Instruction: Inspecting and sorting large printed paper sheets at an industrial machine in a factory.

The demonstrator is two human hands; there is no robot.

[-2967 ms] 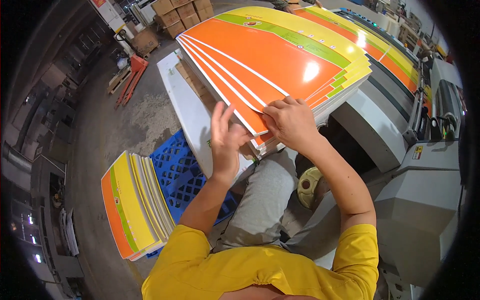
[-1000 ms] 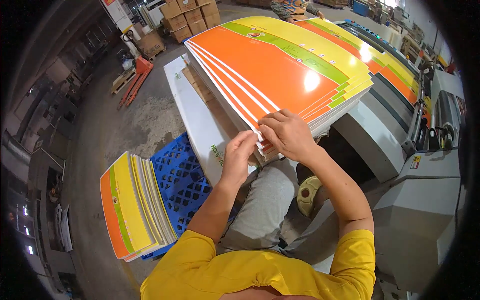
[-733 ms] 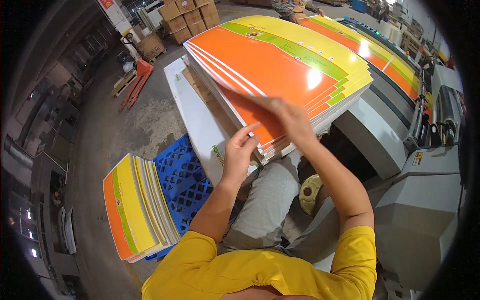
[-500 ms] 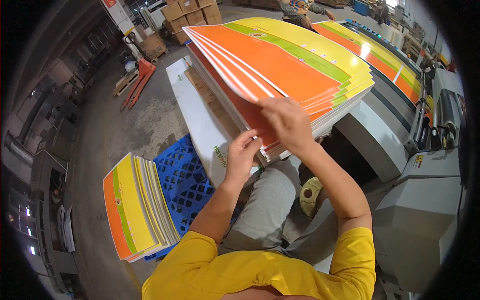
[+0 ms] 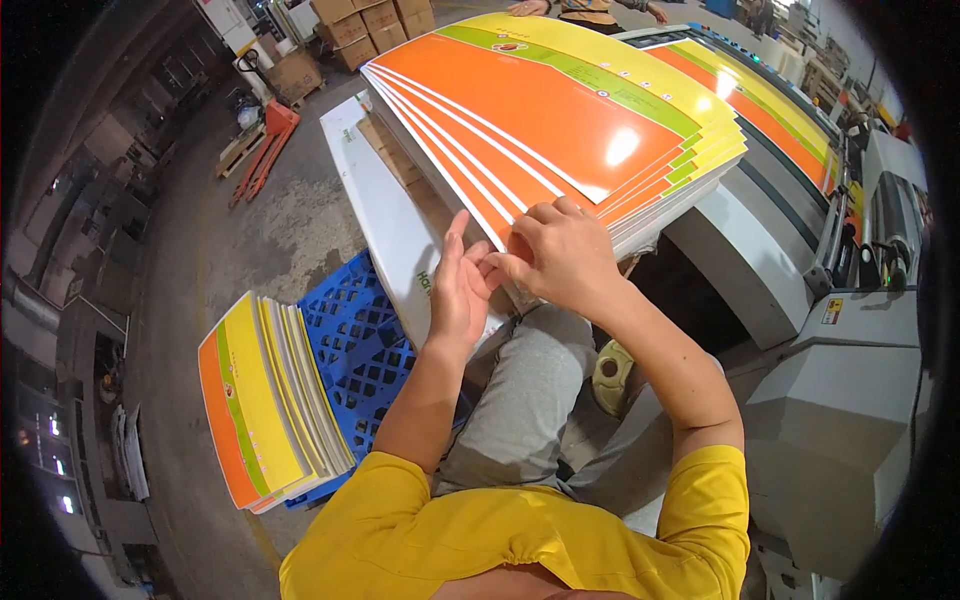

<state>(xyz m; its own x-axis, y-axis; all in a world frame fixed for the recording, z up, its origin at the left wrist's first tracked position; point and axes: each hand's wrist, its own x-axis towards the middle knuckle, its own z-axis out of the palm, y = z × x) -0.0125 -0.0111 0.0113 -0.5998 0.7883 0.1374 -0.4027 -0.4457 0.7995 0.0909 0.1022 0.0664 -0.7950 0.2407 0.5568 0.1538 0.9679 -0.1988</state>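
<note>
A tall stack of large glossy printed sheets [image 5: 560,110], orange, green and yellow, lies in front of me with its top several sheets fanned out in steps. At the stack's near corner, my right hand [image 5: 568,255] is closed, with thumb and fingertips on a printed sheet's corner; the fingertips are partly hidden. Beside that corner, my left hand [image 5: 462,295] is open, its fingers spread and its palm turned toward the right hand. The two hands are very near each other at the thumb tips.
A second stack of the same printed sheets [image 5: 270,400] rests by a blue plastic pallet [image 5: 365,330] at left. Machinery [image 5: 830,400] stands at right, with another sheet [image 5: 745,110] on its bed. Beyond are a person's hand [image 5: 528,8], an orange pallet jack [image 5: 268,150] and cardboard boxes [image 5: 370,25].
The lifted sheet edges have come down flat onto the stack in a fan. My left hand has opened, and my right hand has moved down to the near corner. Another person's hand now shows at the far edge.
</note>
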